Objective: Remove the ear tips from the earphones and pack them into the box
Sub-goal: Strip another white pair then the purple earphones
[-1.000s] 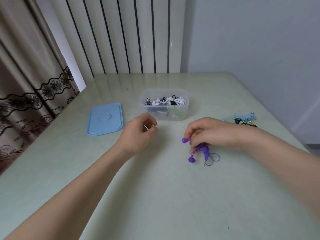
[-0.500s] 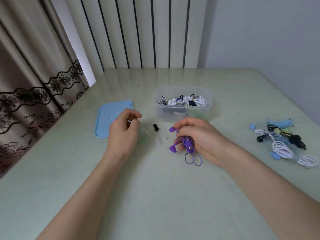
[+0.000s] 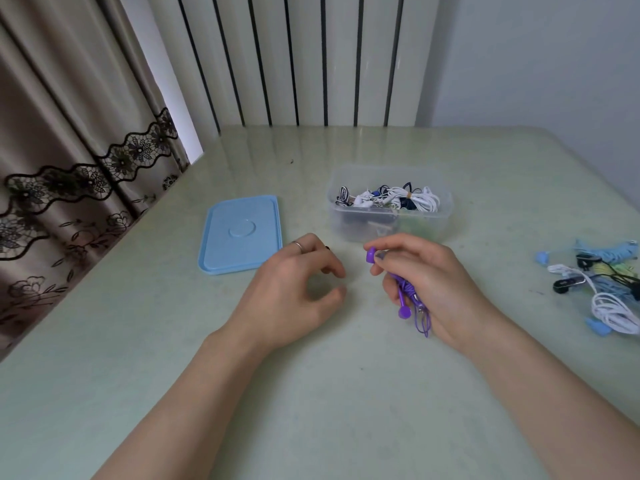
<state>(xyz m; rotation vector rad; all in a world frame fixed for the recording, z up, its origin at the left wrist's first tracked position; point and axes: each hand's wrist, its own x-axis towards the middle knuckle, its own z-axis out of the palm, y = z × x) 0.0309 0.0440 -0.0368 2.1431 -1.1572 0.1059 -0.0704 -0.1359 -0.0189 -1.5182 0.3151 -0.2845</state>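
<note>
My right hand [image 3: 427, 284] grips a coiled purple earphone [image 3: 405, 292]. One purple earbud [image 3: 370, 255] sticks out above my fingers and the other [image 3: 403, 311] hangs below. My left hand [image 3: 298, 289] rests on the table beside it, fingers loosely curled and apart, holding nothing I can see. A small black ear tip [image 3: 326, 250] shows just beyond its fingertips. Behind both hands stands the clear plastic box [image 3: 346, 220], holding several bundled earphones [image 3: 388, 199].
The box's blue lid [image 3: 242, 233] lies flat to the left of the box. A pile of blue, white and black earphones [image 3: 595, 289] lies at the right edge of the pale green table [image 3: 311, 393]. A curtain hangs at the left.
My left hand has dropped to the table and come closer to my right hand, its pinch loosened. My right hand has tilted, raising one purple earbud. The view has shifted slightly.
</note>
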